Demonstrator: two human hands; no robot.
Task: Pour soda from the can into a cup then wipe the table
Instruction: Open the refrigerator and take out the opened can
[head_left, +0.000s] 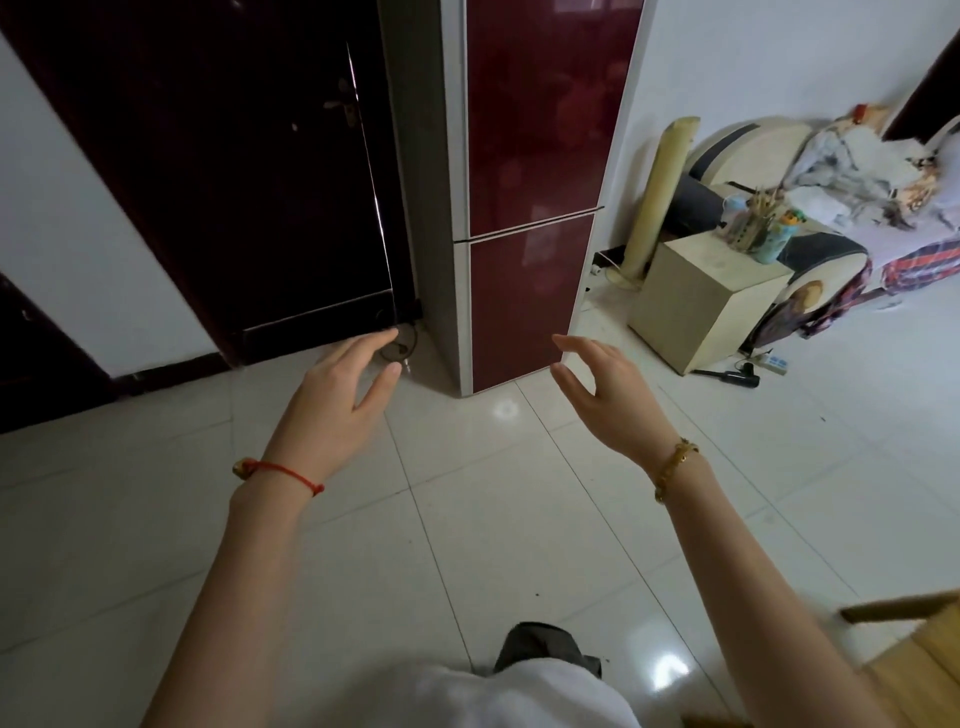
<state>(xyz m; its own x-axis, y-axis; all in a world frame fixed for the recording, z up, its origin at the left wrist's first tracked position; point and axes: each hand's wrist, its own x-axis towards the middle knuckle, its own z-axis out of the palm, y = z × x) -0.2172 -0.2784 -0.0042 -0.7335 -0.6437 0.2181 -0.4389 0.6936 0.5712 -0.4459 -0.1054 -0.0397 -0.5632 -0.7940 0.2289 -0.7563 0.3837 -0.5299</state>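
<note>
Both my hands are stretched out in front of me over the tiled floor, facing a tall dark red fridge (524, 291). My left hand (337, 400), with a red string at the wrist, is open with fingers spread and holds nothing. My right hand (608, 395), with a gold bracelet at the wrist, is also open and empty. The fridge doors are closed. No soda can, cup or cloth is in view.
A dark door (249, 171) stands left of the fridge. To the right are a beige cube stand (711, 301) with a pencil holder, a cluttered sofa (831, 197) and a power strip (774, 361) on the floor. A wooden table edge (914, 670) shows at bottom right.
</note>
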